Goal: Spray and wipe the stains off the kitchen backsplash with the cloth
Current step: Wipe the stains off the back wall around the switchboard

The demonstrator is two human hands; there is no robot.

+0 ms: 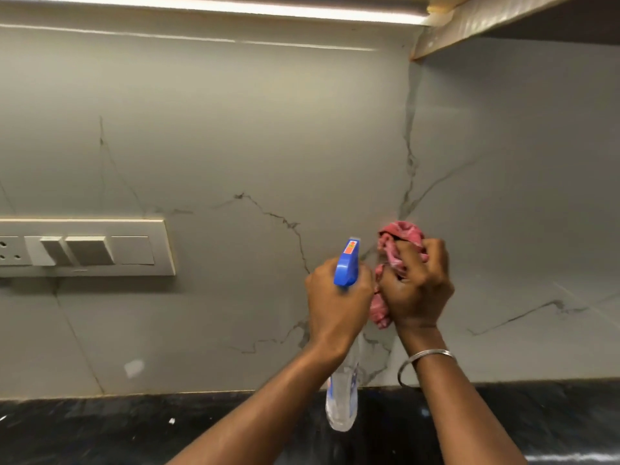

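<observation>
My left hand point(337, 297) grips a clear spray bottle point(342, 397) by its neck; the blue trigger head point(347, 263) points at the wall. My right hand point(419, 286) is closed around a bunched pink cloth point(401, 234), held close to the grey marble-veined backsplash point(235, 146); whether the cloth touches it I cannot tell. The two hands are side by side, almost touching, in front of the wall's inner corner. A small pale mark point(134, 368) shows low on the backsplash to the left. A metal bangle point(426, 359) circles my right wrist.
A beige switch and socket panel point(87, 248) is mounted on the wall at the left. A black speckled counter point(100, 431) runs along the bottom. An under-cabinet light strip point(235, 10) glows at the top, with a cabinet underside point(486, 18) at the upper right.
</observation>
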